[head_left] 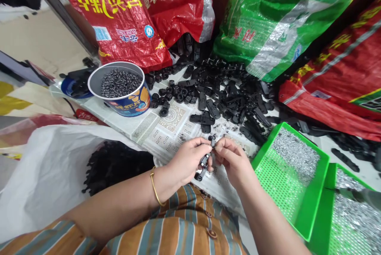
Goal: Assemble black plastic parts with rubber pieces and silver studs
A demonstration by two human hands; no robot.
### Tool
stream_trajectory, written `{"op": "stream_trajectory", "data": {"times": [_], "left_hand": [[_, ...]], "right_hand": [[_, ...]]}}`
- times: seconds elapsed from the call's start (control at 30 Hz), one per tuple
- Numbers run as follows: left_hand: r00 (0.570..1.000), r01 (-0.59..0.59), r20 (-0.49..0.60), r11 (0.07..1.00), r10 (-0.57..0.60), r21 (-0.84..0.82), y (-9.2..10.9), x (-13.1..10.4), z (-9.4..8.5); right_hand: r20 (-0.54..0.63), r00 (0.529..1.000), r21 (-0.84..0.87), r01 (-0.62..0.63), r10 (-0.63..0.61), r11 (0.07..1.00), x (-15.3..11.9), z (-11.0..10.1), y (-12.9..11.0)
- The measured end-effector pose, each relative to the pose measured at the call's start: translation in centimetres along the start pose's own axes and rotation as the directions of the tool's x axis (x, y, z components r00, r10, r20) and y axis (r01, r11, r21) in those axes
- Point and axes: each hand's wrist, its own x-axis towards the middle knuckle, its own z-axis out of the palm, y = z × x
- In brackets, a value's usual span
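Observation:
A long black plastic part [204, 162] with round, wheel-like ends and shiny metal spots lies in the grip of my left hand [190, 157], tilted over the table's near edge. My right hand [230, 153] is pinched at the part's upper end, thumb against fingers; whatever it holds there is too small to make out. Just beyond my hands, loose flat black plastic pieces [205, 119] lie crossed on the patterned table cover [160, 138]. A larger heap of black pieces [235, 92] spreads behind them.
A blue tub [127, 106] of small dark bits stands left. Green perforated trays [268, 175] with silvery metal pieces [294, 151] are at right. Red bags [127, 20] and a green bag [268, 28] line the back. A white sack [53, 159] holds black parts [116, 165].

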Motion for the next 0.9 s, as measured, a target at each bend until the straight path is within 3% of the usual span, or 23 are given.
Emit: {"op": "stream_trajectory", "data": {"times": [0.23, 0.5, 0.9], "left_hand": [[1.000, 0.003, 0.027, 0.997, -0.001, -0.080, -0.4, 0.2, 0.0], [0.998, -0.058, -0.025, 0.994, 0.061, 0.090, 0.2, -0.3, 0.1], [0.992, -0.123, 0.028, 0.985, 0.120, 0.119, -0.6, -0.2, -0.4]], "right_hand": [[0.014, 0.998, 0.094, 0.056, -0.057, 0.994, -0.8, 0.8, 0.9], [-0.071, 0.994, 0.019, 0.090, -0.089, 0.996, -1.0, 0.0, 0.6], [0.034, 0.999, -0.098, -0.021, 0.024, 0.995, 0.1, -0.2, -0.7]]}}
